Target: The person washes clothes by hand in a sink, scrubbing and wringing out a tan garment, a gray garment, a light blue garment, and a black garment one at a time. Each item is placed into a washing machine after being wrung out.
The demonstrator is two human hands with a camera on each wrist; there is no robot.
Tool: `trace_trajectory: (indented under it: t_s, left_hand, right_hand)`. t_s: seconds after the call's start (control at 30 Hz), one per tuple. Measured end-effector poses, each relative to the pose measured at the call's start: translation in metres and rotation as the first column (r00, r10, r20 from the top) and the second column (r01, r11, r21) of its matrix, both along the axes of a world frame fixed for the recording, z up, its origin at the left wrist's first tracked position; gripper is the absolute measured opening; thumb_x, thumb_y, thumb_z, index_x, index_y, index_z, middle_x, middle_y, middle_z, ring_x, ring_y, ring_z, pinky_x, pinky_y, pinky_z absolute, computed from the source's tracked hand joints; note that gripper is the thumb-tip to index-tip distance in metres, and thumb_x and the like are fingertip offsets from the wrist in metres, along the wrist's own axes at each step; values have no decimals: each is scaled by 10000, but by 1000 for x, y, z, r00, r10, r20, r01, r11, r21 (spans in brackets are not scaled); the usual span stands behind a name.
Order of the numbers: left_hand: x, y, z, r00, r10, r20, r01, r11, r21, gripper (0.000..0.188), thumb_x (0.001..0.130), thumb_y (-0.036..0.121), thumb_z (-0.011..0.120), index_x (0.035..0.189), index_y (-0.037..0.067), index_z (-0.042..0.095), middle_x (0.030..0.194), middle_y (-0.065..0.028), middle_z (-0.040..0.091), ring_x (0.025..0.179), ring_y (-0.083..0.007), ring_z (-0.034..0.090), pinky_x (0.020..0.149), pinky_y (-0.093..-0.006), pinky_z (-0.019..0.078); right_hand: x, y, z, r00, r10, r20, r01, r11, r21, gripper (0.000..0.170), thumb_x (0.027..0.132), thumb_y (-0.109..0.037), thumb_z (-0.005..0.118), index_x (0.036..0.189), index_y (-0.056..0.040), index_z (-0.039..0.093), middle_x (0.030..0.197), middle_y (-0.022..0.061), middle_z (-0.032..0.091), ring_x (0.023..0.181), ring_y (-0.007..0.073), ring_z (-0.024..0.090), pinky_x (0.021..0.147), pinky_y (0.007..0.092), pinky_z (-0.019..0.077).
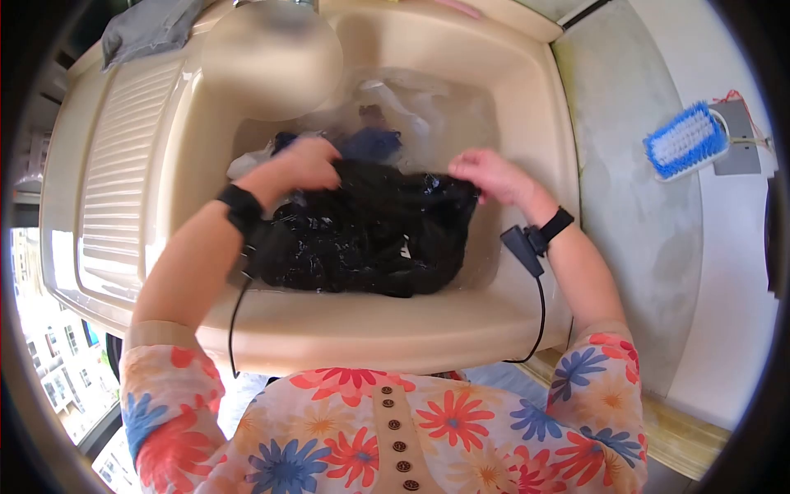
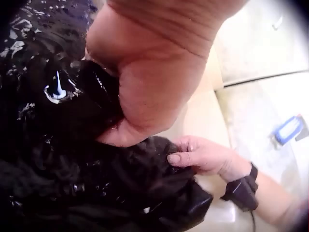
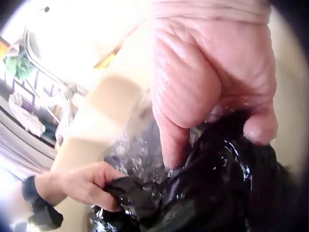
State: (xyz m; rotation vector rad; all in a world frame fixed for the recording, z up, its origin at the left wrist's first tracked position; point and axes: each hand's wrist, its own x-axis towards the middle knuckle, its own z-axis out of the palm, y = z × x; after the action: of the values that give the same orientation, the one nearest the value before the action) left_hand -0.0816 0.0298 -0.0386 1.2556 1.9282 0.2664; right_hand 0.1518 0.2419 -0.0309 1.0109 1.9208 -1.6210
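A wet black garment (image 1: 370,235) spreads across the front of a beige sink (image 1: 527,107) that holds water. My left hand (image 1: 306,163) grips the garment's upper left edge, the thumb pressing into the cloth in the left wrist view. At the upper right corner my right hand (image 1: 494,174) pinches the cloth between thumb and fingers. The right wrist view shows the fabric (image 3: 217,169) bunched under the right hand, its folds shiny with water. Behind the garment, a dark blue cloth (image 1: 374,142) lies in the water, partly covered.
A ribbed washboard (image 1: 123,181) forms the sink's left side, with a grey cloth (image 1: 148,31) above it. The round faucet part (image 1: 271,62) overhangs the back left. On the right ledge sits a blue-and-white scrub brush (image 1: 685,142). Cables (image 1: 541,321) hang from both wrists.
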Motion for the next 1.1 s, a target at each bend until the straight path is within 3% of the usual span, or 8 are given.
trace_trajectory:
  t_s: [0.17,0.23,0.4,0.5,0.73,0.87,1.0,1.1]
  left_hand:
    - [-29,-13,18,808,105,-580,-107,994,30,522,656,100,602,1172,116,525,1064,-135,576,1044,-293,537,859,-470,420]
    - [-1,-10,18,708,46,-705,89,984,154,540,672,88,603,1196,144,481,1075,-98,543,1057,-298,504,831,-495,413]
    - [86,12,5,935,-345,-78,343,939,-34,744,607,394,731,1223,92,443,1064,-193,552,1017,-342,535,851,-436,447]
    - [112,9,-19,883,-424,-199,412,905,-103,580,659,308,686,1163,81,510,989,-194,592,982,-347,559,822,-423,462]
    - [17,-2,6,995,94,39,-99,979,176,344,570,6,618,913,36,618,671,-106,591,656,-202,604,634,-316,493]
    - [-35,-5,-25,844,303,-442,-81,887,454,288,619,43,620,906,71,610,766,-114,608,744,-288,596,669,-386,474]
    - [21,-14,9,938,-77,-338,126,984,128,323,623,168,666,937,107,616,873,-125,607,881,-306,581,734,-399,477]
    - [57,-28,-4,900,-410,-146,401,912,-87,333,610,274,686,904,122,643,897,-109,612,916,-313,581,746,-385,485]
  right_hand:
    - [2,12,-10,971,-165,-171,182,979,91,515,786,-313,651,1186,-55,456,1028,76,553,861,178,567,592,355,515]
    - [7,1,-23,982,107,154,-153,931,331,528,822,-286,617,1258,-83,399,1185,150,483,982,250,541,650,405,518]
    - [13,-39,-44,928,225,296,-190,971,-143,510,805,-279,618,1219,-43,436,1075,158,555,897,251,579,605,389,537]
    - [7,-40,-51,961,150,231,-123,984,-128,379,802,-236,602,1086,2,523,907,105,609,731,192,604,494,307,522]
    - [-10,24,-21,936,-306,-173,304,952,-44,445,730,-200,655,1109,-7,523,948,90,593,711,165,578,497,295,485]
    - [-8,8,-33,929,-200,-312,339,797,500,405,709,-236,681,1040,-29,575,838,87,610,710,172,581,560,305,499]
    - [-9,-48,-24,897,390,209,-432,875,219,505,667,-407,701,979,-22,605,900,172,624,804,283,610,705,356,493]
    - [6,-75,-82,778,628,-33,-549,703,452,462,709,-399,673,945,-7,605,811,165,623,737,260,613,660,362,508]
